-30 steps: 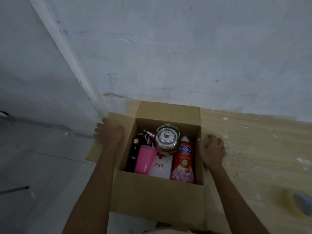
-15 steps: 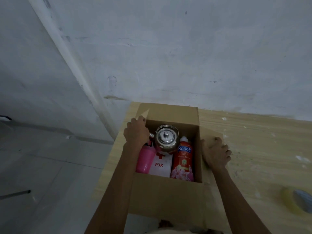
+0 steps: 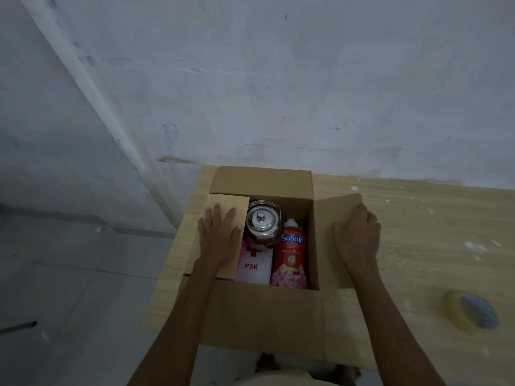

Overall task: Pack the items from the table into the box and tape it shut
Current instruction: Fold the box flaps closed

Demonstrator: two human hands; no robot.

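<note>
A brown cardboard box (image 3: 264,310) stands at the left end of a wooden table. Inside it I see a steel kettle (image 3: 262,222), a red SoSoft bottle (image 3: 289,254), a white P3K first-aid case (image 3: 255,264) and a sliver of a pink item beside it. My left hand (image 3: 218,238) lies flat, fingers straight, on the left flap (image 3: 231,203), which is folded in over the box's left side. My right hand (image 3: 358,238) grips the right flap (image 3: 334,207), which still leans outward, with fingers curled over its outer edge.
A roll of yellowish tape (image 3: 471,313) lies on the wooden table (image 3: 434,232) at the right. The box's far flap (image 3: 262,179) stands up against a whitish wall. The table's left edge drops to a grey tiled floor.
My left hand has swung the left flap from spread outward to folded in over the box, hiding the dark bottle and pink cup. My right hand has taken hold of the right flap's edge.
</note>
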